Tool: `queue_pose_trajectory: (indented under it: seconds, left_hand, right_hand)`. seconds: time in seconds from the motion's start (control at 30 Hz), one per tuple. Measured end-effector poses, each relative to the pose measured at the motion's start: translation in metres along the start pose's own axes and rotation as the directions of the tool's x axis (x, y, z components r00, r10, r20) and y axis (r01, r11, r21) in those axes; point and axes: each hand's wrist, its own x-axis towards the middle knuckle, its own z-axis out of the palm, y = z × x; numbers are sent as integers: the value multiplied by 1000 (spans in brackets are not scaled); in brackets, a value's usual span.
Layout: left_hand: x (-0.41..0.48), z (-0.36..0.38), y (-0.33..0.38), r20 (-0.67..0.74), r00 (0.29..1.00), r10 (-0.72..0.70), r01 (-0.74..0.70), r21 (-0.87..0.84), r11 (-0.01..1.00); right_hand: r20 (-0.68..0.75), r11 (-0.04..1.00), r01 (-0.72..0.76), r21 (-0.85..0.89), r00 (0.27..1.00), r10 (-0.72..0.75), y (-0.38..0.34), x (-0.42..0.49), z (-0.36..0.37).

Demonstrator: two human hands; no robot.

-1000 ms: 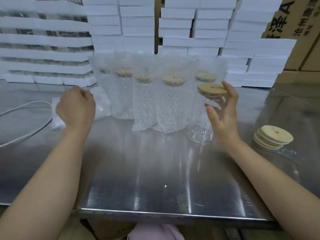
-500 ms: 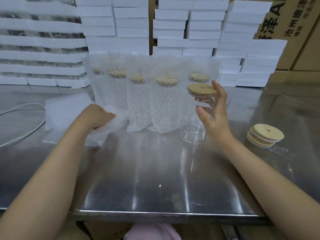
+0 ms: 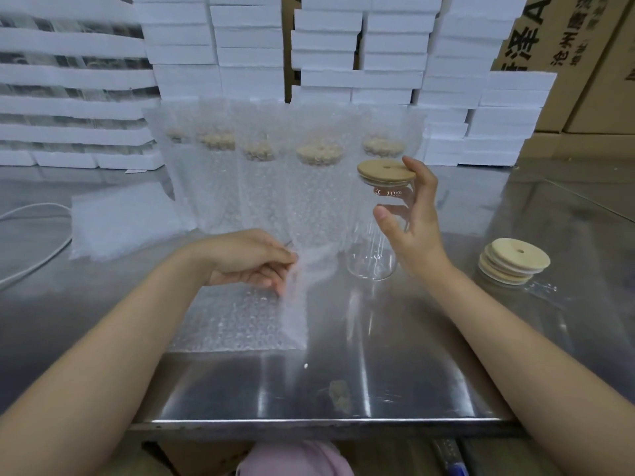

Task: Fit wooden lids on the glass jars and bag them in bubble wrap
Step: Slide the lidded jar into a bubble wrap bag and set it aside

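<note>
A clear glass jar (image 3: 372,255) stands on the steel table with a round wooden lid (image 3: 385,170) on top. My right hand (image 3: 414,221) curls round the jar's upper part, thumb in front and fingers behind. My left hand (image 3: 252,259) pinches the edge of a bubble wrap bag (image 3: 240,321) that lies flat on the table in front of me, just left of the jar. Behind them stand several bagged jars (image 3: 318,194) with lids showing through the wrap.
A stack of wooden lids (image 3: 513,261) sits to the right. A pile of bubble wrap bags (image 3: 120,218) lies at the left beside a white cable (image 3: 31,266). White foam trays (image 3: 388,77) and cardboard boxes (image 3: 556,36) line the back. The table's front edge (image 3: 309,424) is close.
My left hand has drawn one bubble wrap bag off the pile at the left and pulled it to the middle, next to the jar. My right hand stays on the lidded jar.
</note>
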Motion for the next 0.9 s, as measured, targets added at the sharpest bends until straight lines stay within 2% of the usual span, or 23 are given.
queue_pose_trajectory:
  seconds: [0.07,0.13,0.2,0.27,0.3,0.37,0.43,0.47,0.5,0.6,0.67,0.73,0.8,0.9]
  left_hand:
    - [7,11,-2,-43,999,8,-8,15,1000]
    - [13,17,-5,-196,969,149,-130,108,986]
    - [17,28,-2,-335,874,352,-308,177,935]
    - [16,45,1,-369,797,479,-451,165,877]
    - [17,56,2,-355,778,518,-473,211,856]
    - [20,76,3,-273,806,525,-359,479,801]
    - [24,88,2,-206,838,506,-186,763,619]
    - [25,89,3,-194,843,502,-149,812,564]
    - [25,87,4,-193,846,496,-147,812,565]
    - [25,80,1,-194,863,467,-215,695,687]
    - [24,76,1,-238,864,444,-245,572,783]
    - [23,74,0,-297,841,453,-279,479,832]
    - [24,78,-1,-335,812,478,-258,528,809]
    - [27,90,-1,-293,827,481,-82,782,617]
  right_hand:
    - [-5,1000,1,-8,1000,-1,0,0,0]
    - [-15,1000,8,-20,1000,-8,-1,-2,-1]
    - [-35,999,26,-42,999,-27,-2,-2,0]
    - [-47,997,45,-58,998,-48,-2,-2,1]
    - [-51,996,54,-65,997,-58,-2,-2,1]
    - [-62,994,69,-86,995,-74,-2,-1,0]
    - [-83,991,78,-111,993,-88,-3,-1,-2]
    - [-99,990,82,-118,991,-94,-3,-1,-4]
    - [-119,989,86,-121,988,-100,-4,0,-5]
    - [-205,993,83,-86,974,-100,-7,0,-9]
    - [-288,997,71,-16,955,-72,-10,1,-9]
    - [-368,997,43,65,930,-16,-14,3,-9]
    - [-424,993,7,121,905,45,-17,4,-10]
    - [-454,987,-27,156,886,96,-20,4,-11]
